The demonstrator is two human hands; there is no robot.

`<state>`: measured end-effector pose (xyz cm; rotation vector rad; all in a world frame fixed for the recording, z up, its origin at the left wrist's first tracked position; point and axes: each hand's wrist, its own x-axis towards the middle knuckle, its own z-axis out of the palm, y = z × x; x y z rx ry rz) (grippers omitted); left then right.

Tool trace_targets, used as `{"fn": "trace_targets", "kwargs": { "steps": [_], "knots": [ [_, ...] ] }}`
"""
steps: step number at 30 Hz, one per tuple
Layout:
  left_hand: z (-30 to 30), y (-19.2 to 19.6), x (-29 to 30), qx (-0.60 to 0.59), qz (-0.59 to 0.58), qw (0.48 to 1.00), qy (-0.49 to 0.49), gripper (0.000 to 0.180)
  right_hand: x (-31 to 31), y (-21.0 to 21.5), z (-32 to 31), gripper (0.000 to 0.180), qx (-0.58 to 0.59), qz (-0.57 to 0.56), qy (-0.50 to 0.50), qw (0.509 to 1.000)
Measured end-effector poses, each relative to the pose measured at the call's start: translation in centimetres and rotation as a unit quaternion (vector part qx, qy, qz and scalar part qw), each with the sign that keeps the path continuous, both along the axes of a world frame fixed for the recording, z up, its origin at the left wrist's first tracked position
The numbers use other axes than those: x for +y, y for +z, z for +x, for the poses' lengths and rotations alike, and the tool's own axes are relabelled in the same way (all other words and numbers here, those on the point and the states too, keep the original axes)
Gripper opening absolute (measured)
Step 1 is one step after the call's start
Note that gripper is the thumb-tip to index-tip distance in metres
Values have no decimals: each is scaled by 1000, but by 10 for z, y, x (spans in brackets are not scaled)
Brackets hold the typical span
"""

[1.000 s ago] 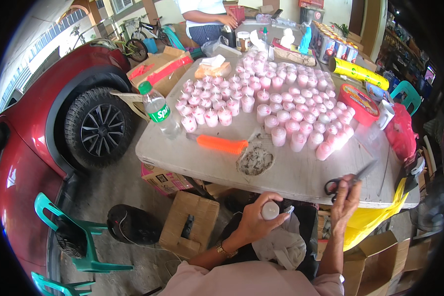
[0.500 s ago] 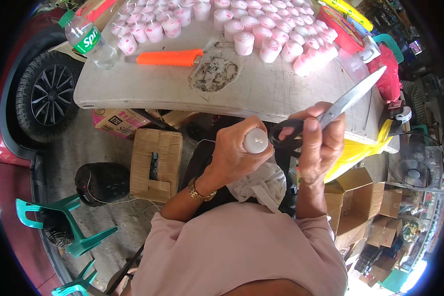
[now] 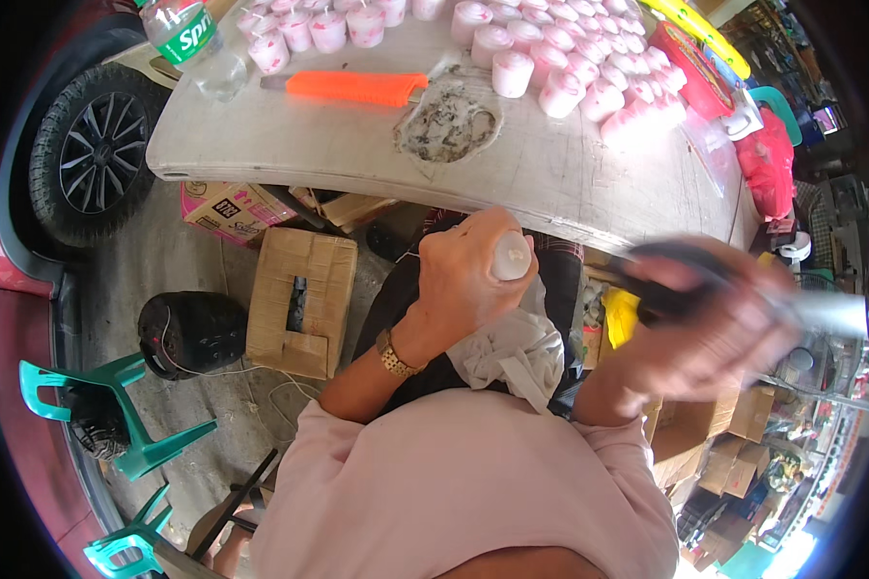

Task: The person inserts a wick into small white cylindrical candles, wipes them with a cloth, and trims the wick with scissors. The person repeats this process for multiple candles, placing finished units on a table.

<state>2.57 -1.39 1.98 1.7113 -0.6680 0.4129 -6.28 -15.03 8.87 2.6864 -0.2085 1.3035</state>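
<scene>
Candle (image 3: 512, 257), small, white-topped, sits below the table (image 3: 290, 145) edge, left hand (image 3: 468, 280) fingers wrapped tight around it. Right hand (image 3: 714, 323), blurred, grips a black-handled knife (image 3: 743, 299) just beside.

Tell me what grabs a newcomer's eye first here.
The left hand grips a small pale cylindrical candle at centre, over a white cloth in the lap. The blurred right hand holds a black-handled knife. Rows of pink-and-white candles crowd the grey table above.
</scene>
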Motion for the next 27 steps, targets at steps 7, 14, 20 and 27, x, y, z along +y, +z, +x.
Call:
{"fn": "trace_targets", "kwargs": {
  "steps": [7,14,20,27],
  "knots": [
    [-3,6,6,-37,37,999,3,23,26,4,28,21,-46,364,332,869],
    [3,16,8,-10,-23,999,-19,18,36,24,32,20,-36,270,237,933],
    [7,17,11,-52,-21,998,-4,19,36,39,20,19,-187,459,402,770],
    [7,15,10,-67,-35,996,-37,20,9,5,21,35,-213,191,72,956]
  ]
}}
